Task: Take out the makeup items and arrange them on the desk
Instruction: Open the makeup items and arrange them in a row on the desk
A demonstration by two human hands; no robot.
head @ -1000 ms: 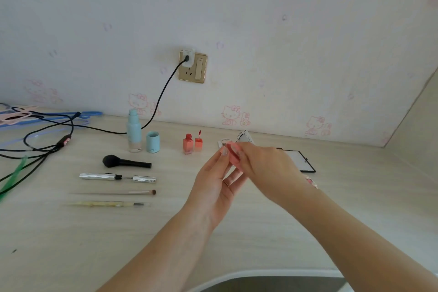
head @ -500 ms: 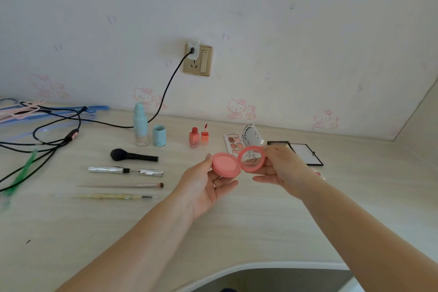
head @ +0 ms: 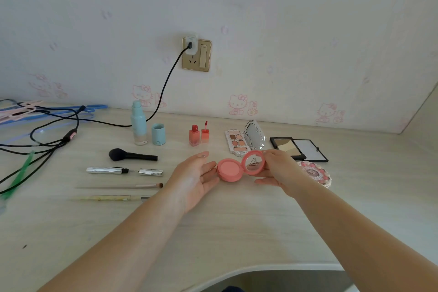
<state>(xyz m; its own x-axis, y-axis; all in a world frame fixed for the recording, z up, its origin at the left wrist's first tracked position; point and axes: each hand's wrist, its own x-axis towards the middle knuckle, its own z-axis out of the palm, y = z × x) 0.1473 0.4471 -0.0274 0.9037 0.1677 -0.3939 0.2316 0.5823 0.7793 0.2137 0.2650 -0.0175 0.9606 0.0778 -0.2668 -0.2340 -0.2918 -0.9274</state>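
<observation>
Place: a home bedroom or dressing corner.
Wall: pale cartoon-cat wallpaper (head: 238, 105) (pink kittens along the bottom), a brass wall socket (head: 196, 55).
Tabletop (head: 237, 225): light wood, plastic clothes hangers (head: 49, 111) and charger cables (head: 47, 140) at the left.

Just one camera here, worn on the head, so there's no second view sharing anything. It looks forward and down along both forearms at the desk (head: 237, 232), with the wall socket (head: 196, 55) straight ahead, well beyond the hands. Wide-angle lens, so the edges bow out. The left hand (head: 192, 181) and right hand (head: 280, 172) sit close, about mid-frame. Left of the left hand you get the cables (head: 47, 140) at the frame edge; right of the right hand the side wall (head: 424, 125) creeps in. The desk's near edge curves below the forearms.
</observation>
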